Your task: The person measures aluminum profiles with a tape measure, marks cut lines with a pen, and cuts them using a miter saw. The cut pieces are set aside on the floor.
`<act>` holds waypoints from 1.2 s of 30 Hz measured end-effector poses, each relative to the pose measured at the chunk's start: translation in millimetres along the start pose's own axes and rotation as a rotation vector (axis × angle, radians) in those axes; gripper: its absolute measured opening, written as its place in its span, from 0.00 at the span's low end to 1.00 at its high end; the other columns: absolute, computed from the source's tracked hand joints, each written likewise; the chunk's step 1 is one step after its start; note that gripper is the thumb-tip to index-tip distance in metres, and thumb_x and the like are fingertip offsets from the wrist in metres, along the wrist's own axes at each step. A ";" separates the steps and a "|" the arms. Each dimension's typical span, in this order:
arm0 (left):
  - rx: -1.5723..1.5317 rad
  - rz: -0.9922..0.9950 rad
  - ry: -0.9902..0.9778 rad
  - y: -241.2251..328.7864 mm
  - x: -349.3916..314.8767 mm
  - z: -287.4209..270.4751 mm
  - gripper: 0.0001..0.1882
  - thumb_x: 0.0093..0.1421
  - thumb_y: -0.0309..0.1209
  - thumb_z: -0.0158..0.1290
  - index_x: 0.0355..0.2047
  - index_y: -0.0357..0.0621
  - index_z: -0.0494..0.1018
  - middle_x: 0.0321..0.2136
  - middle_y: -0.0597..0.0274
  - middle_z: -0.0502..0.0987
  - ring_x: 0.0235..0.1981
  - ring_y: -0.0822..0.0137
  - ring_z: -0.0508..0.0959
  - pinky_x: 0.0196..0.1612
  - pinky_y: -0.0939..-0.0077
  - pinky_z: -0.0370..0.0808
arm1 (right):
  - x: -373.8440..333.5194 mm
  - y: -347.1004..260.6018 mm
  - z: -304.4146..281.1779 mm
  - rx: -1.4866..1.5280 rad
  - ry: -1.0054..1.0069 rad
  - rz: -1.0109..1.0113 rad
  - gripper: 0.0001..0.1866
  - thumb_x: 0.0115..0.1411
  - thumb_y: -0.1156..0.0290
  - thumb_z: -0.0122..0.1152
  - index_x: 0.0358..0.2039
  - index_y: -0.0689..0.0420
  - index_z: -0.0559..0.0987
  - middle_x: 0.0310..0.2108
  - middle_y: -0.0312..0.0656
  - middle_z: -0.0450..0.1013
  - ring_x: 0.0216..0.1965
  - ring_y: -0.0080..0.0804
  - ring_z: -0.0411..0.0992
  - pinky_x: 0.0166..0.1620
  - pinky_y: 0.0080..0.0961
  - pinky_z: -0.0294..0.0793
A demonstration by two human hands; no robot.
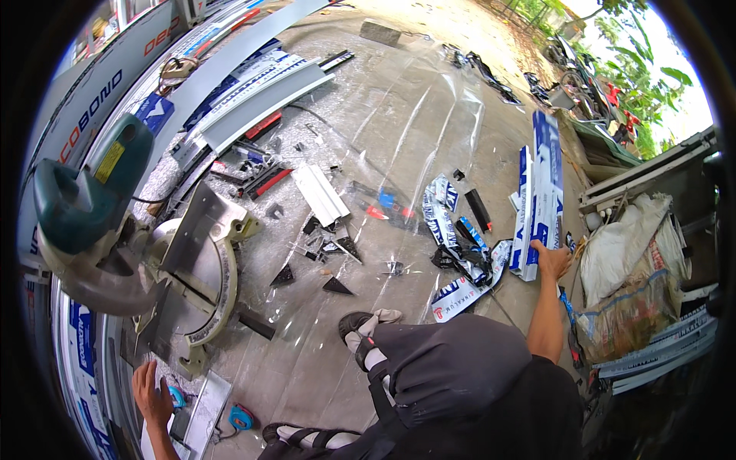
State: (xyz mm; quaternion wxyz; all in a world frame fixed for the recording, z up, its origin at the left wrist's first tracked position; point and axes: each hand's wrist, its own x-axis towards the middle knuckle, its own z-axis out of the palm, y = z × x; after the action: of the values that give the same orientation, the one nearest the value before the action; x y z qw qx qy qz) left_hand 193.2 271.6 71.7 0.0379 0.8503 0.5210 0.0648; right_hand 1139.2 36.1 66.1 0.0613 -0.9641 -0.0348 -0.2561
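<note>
A grey concrete floor [399,146] spreads ahead of both hands. Just ahead of the left hand [153,395] stands a dark-green and grey metal mitre saw [149,264]; that hand has loosely bent fingers and grasps nothing that shows, though whether it touches anything beneath cannot be told. Right of the right hand [552,259] slumps a dirty white-and-brown woven sack [629,276]. The right hand is curled round the lower end of a long straight profile in blue-and-white film [547,176], which extends ahead of it, a shorter, similarly wrapped profile [523,215] alongside. Left of the right hand lies crumpled blue-and-white plastic film [441,215]; farther left, a white ribbed offcut [318,195]. Right of the left hand sits a rounded blue tape measure [241,418].
</note>
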 end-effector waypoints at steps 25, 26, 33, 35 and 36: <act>-0.268 0.108 -0.586 223.5 65.6 22.8 0.67 0.42 0.43 0.71 0.79 0.64 0.45 0.64 0.35 0.62 0.68 0.39 0.63 0.67 0.46 0.60 | -286.4 -283.6 -150.6 0.870 -0.948 -2.299 0.56 0.29 0.43 0.79 0.58 0.60 0.71 0.52 0.53 0.68 0.54 0.57 0.67 0.61 0.47 0.64; -0.169 0.111 -0.535 213.2 49.6 26.2 0.67 0.41 0.42 0.72 0.79 0.66 0.45 0.60 0.38 0.65 0.64 0.41 0.67 0.63 0.50 0.64 | -308.2 -288.8 -149.4 0.882 -0.955 -2.334 0.55 0.32 0.42 0.78 0.58 0.60 0.71 0.53 0.53 0.68 0.54 0.56 0.67 0.61 0.47 0.64; -0.221 -0.031 -0.309 144.4 -9.0 44.4 0.64 0.40 0.38 0.75 0.77 0.68 0.53 0.65 0.44 0.63 0.65 0.42 0.64 0.68 0.50 0.60 | -392.8 -315.3 -163.4 0.893 -0.751 -2.489 0.56 0.38 0.45 0.77 0.64 0.61 0.67 0.57 0.52 0.67 0.56 0.51 0.66 0.62 0.45 0.63; -0.192 -0.084 -0.223 138.1 -20.2 54.6 0.61 0.41 0.37 0.74 0.76 0.62 0.56 0.65 0.43 0.62 0.67 0.41 0.62 0.68 0.48 0.60 | -406.9 -336.3 -167.0 0.863 -0.748 -2.532 0.55 0.37 0.46 0.76 0.65 0.60 0.67 0.57 0.52 0.67 0.55 0.51 0.66 0.61 0.44 0.64; -0.133 -0.076 -0.072 140.7 -28.0 61.6 0.58 0.43 0.35 0.73 0.74 0.54 0.58 0.62 0.42 0.65 0.64 0.42 0.65 0.68 0.51 0.61 | -414.9 -344.4 -168.3 0.866 -0.734 -2.561 0.56 0.36 0.46 0.76 0.65 0.60 0.68 0.58 0.53 0.67 0.55 0.51 0.66 0.60 0.44 0.64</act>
State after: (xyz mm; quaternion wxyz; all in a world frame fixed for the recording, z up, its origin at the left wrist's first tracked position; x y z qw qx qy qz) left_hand 313.9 182.9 27.4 0.1157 0.8272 0.5458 0.0671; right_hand 663.4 339.4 39.0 0.0643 -0.1793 -0.9684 0.1611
